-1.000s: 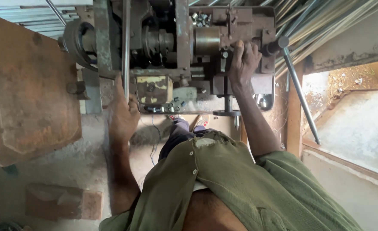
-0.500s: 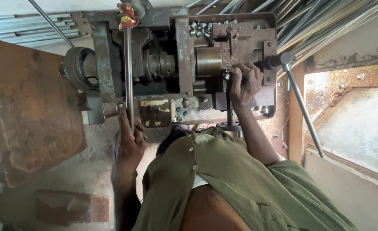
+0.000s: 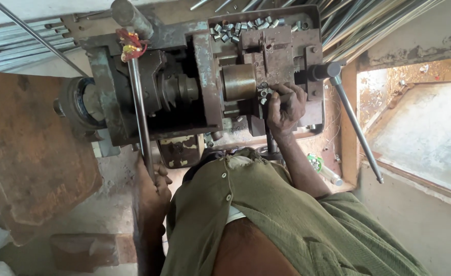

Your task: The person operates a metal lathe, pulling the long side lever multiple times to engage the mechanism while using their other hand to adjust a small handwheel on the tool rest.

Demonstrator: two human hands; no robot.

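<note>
Left fingers [image 3: 160,180] wrapped tight round the lower end of a long steel lever [image 3: 139,110], thumb side up, so closed firm on it; grip sits low on the bar, probably for the most leverage. Right fingers [image 3: 281,97] curled down over a small dark handle on the tool slide [image 3: 281,53], closed on it as far as can be told, though what exactly sits under the palm stays hidden. Just beside those knuckles, a few small metal sleeves [image 3: 263,92] resting on the slide, right next to the round brass-coloured chuck [image 3: 238,82]. More of the same cut pieces [image 3: 241,26] heaped in the tray at the far edge of the machine, handy but clear of the moving parts. Red and yellow rag [image 3: 128,46] tied at the lever's top pivot. Another long crank handle [image 3: 355,128] hanging off the right side, untouched. Rusty plate [image 3: 26,153] leaning on the left, bundle of rods [image 3: 368,20] stacked behind, green shirt [image 3: 287,220] filling the foreground
</note>
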